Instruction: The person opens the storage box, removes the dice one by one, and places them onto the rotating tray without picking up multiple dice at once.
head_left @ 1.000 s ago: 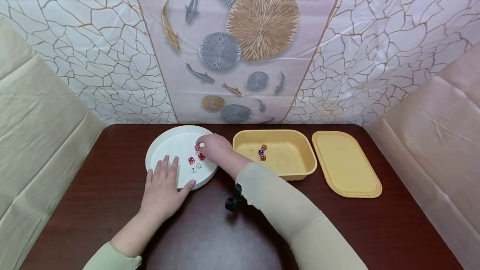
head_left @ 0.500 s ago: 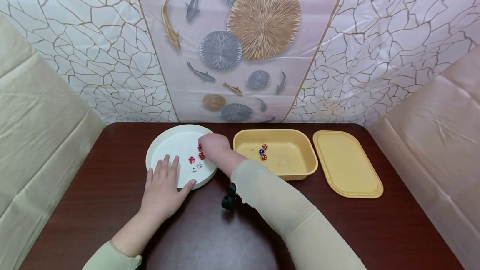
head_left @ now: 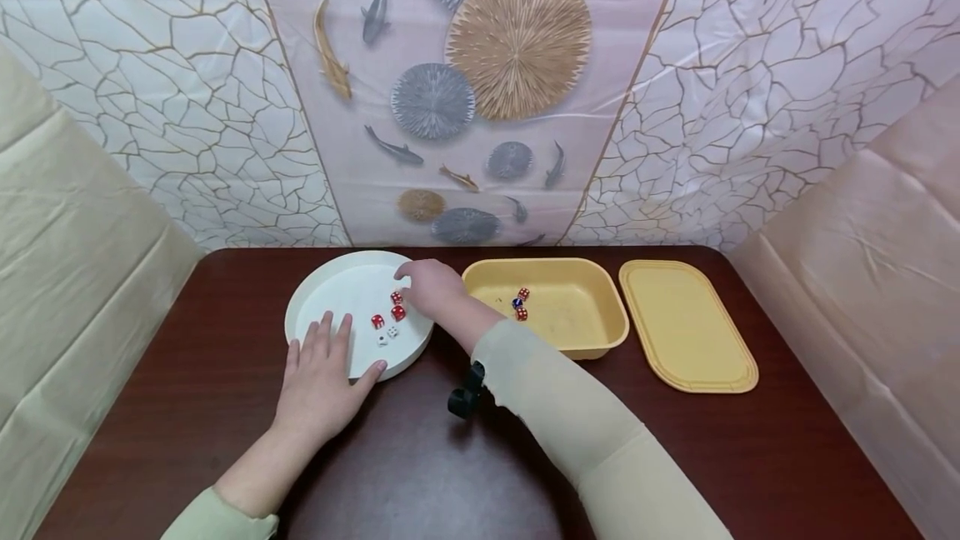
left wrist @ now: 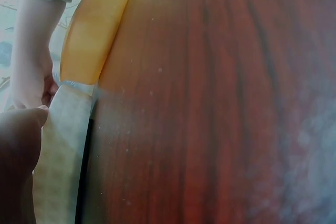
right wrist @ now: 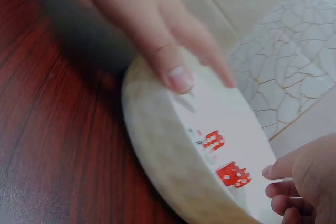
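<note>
A round white tray (head_left: 330,277) stands at the left, holding several red and white dice. My left hand (head_left: 318,382) lies over its near left rim with fingers spread, the thumb along the front rim. My right hand (head_left: 432,288) hovers at the tray's right side, index finger and thumb apart, beside a red die (head_left: 397,297). Another red die (head_left: 398,313) lies just below that one, a third red die (head_left: 377,322) to the left, and two white dice (head_left: 392,332) nearer the front. In the right wrist view, the right hand's fingers (right wrist: 283,188) are loosely bent, apart from the dice.
To the right stands a yellow rectangular container (head_left: 585,307) holding two red dice (head_left: 523,294) and a blue die (head_left: 517,303). Its yellow lid (head_left: 690,327) lies flat farther right. A patterned cloth wall (head_left: 517,148) rises behind the dark wooden table (head_left: 420,473).
My right hand dipped lower over the red dice half a second ago, then drew back slightly, its index finger and thumb parting. The same dice stay in the tray; my left hand keeps its place.
</note>
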A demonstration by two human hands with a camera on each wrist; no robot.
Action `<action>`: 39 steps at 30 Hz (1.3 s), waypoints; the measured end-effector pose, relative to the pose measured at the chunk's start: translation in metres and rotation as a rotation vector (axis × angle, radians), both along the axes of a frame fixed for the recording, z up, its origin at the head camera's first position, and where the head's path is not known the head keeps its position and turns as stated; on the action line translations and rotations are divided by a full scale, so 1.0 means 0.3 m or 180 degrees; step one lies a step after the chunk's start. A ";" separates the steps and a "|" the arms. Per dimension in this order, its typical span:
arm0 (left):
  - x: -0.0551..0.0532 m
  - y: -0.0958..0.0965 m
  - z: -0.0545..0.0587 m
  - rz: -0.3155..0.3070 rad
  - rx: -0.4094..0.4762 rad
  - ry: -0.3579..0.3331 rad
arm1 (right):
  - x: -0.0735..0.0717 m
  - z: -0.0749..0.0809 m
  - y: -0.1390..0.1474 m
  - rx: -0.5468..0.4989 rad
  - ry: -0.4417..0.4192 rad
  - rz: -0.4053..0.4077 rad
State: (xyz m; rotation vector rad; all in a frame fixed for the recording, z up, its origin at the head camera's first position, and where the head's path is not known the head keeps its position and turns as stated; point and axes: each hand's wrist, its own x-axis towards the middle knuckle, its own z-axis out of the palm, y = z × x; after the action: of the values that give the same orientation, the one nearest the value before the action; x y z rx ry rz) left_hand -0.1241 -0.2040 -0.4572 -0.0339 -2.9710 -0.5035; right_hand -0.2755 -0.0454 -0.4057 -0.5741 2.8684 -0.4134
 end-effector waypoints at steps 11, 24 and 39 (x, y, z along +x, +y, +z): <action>0.002 -0.001 0.006 -0.0011 0.0004 -0.0008 | 0.008 0.040 0.184 -0.1366 -0.0374 -0.0203; 0.010 0.012 0.014 -0.0052 0.0028 0.0015 | -0.005 0.024 0.582 -0.1881 -0.0442 -0.0516; 0.009 0.016 0.011 -0.0064 0.0043 0.0015 | -0.016 -0.016 0.740 -0.1387 -0.0248 -0.0573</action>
State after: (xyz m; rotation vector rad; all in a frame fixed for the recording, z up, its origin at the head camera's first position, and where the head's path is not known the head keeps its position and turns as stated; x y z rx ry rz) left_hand -0.1213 -0.1991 -0.4538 -0.0633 -2.9654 -0.5254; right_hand -0.2804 0.1764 -0.4104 -0.3497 2.7699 -1.0802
